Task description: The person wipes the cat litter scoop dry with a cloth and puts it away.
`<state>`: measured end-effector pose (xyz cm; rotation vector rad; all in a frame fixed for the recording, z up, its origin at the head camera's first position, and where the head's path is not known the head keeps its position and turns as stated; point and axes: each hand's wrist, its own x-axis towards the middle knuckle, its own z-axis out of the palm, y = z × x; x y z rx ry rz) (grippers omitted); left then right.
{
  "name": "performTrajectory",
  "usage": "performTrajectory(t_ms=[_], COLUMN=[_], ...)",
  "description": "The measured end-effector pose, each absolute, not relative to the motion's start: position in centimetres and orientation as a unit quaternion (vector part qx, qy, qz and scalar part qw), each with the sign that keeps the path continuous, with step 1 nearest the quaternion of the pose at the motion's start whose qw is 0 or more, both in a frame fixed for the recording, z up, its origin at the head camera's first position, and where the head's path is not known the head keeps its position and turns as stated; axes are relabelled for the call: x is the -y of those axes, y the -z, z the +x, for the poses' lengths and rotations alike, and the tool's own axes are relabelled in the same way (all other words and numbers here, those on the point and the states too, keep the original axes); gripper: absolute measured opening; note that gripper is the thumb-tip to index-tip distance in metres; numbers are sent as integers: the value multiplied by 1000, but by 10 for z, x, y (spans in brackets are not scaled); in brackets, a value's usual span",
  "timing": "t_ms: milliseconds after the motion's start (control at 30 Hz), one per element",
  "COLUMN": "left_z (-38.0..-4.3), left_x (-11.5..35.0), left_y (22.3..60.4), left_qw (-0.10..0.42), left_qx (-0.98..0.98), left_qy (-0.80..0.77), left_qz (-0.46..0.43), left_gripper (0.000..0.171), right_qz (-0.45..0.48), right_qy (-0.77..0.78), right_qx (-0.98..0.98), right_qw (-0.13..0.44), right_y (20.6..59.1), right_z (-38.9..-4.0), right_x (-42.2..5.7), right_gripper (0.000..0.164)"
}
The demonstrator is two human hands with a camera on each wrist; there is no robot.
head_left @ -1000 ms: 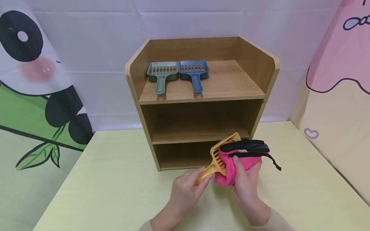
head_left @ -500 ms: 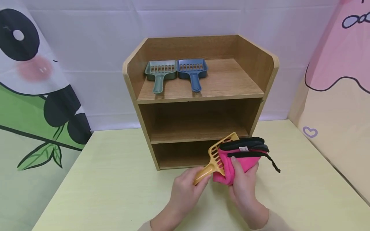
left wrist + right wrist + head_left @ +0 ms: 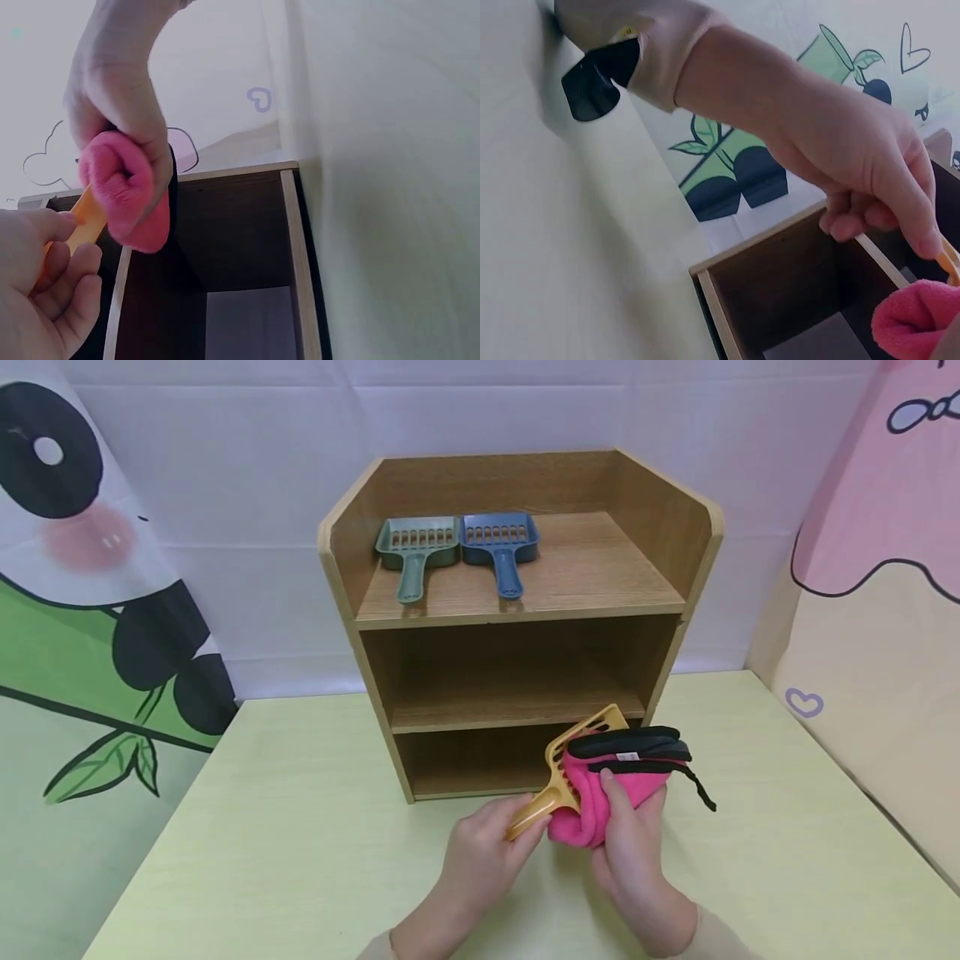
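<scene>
My left hand (image 3: 483, 852) grips the handle of a yellow slotted litter scoop (image 3: 534, 812), its head tilted up to the right. My right hand (image 3: 637, 868) holds a bunched pink cloth (image 3: 587, 817) with black edging, a small white tag and a dangling black cord. The cloth lies against the scoop's slotted head and hides part of it. Both are held above the table, before the shelf's lower right. In the left wrist view the rolled pink cloth (image 3: 120, 180) hangs from the right hand, beside the scoop's handle. Only the cloth's edge (image 3: 911, 319) shows in the right wrist view.
A wooden shelf unit (image 3: 517, 620) stands at the back of the pale table (image 3: 247, 860). On its top board a green litter scoop (image 3: 416, 558) and a blue one (image 3: 504, 556) lie side by side, handles forward. Printed fabric hangs behind and at both sides.
The cloth has shifted slightly left and down against the scoop, with the right hand moving along. The left hand keeps its hold on the handle. The view itself has moved a little.
</scene>
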<state>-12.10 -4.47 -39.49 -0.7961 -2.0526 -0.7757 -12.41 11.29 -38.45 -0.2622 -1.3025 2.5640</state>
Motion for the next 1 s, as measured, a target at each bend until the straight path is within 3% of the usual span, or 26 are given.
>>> performTrajectory(t_ms=[167, 600, 1000], left_z=[-121, -123, -124], left_x=[48, 57, 51], left_y=[390, 380, 391], left_qw=[388, 367, 366], left_qx=[809, 810, 793], left_qy=[307, 339, 373], left_qz=[-319, -307, -313], left_gripper=[25, 23, 23], right_qz=[-99, -102, -92], right_qy=[-876, -864, -883], right_qx=[445, 468, 450], right_qw=[158, 154, 100], right_y=[383, 375, 380], right_z=[-130, -132, -123], right_x=[-121, -132, -115], right_gripper=[53, 54, 54])
